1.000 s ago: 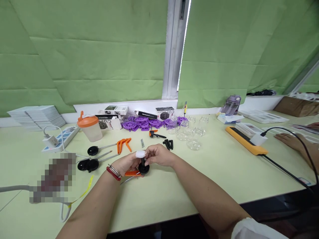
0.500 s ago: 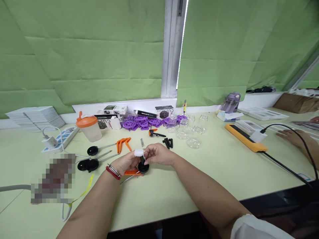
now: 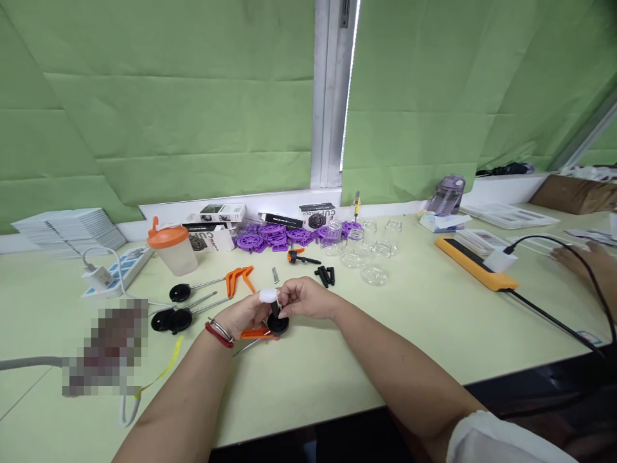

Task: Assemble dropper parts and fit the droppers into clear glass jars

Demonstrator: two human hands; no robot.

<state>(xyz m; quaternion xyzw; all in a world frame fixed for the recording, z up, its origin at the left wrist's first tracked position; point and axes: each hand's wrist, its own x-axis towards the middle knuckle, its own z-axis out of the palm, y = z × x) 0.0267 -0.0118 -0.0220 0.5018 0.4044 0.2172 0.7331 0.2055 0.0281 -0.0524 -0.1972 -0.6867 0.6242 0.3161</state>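
My left hand (image 3: 243, 315) is closed around a black round part (image 3: 278, 325) with a short black post standing on it. An orange handle (image 3: 256, 334) and a thin metal rod (image 3: 247, 347) stick out under that hand. White wrapping (image 3: 268, 296) covers its thumb tip. Fingertips of my right hand (image 3: 304, 298) pinch together against the post; what lies between them is too small to make out. Just beyond the hands lie several short black tubes (image 3: 324, 276), some screws (image 3: 275, 275) and a black-and-orange piece (image 3: 303, 258).
Left of my hands lie black discs on metal rods (image 3: 180, 319) and orange handles (image 3: 236, 281). Purple plastic wheels (image 3: 274, 238) and clear jars (image 3: 354, 256) stand behind. An orange-lidded cup (image 3: 173, 247) is at left, an orange power strip (image 3: 475, 265) at right, near another person's hand (image 3: 585, 262).
My hands keep nearly the same pose on the black part. At the far right, the other person's hand has shifted rightward.
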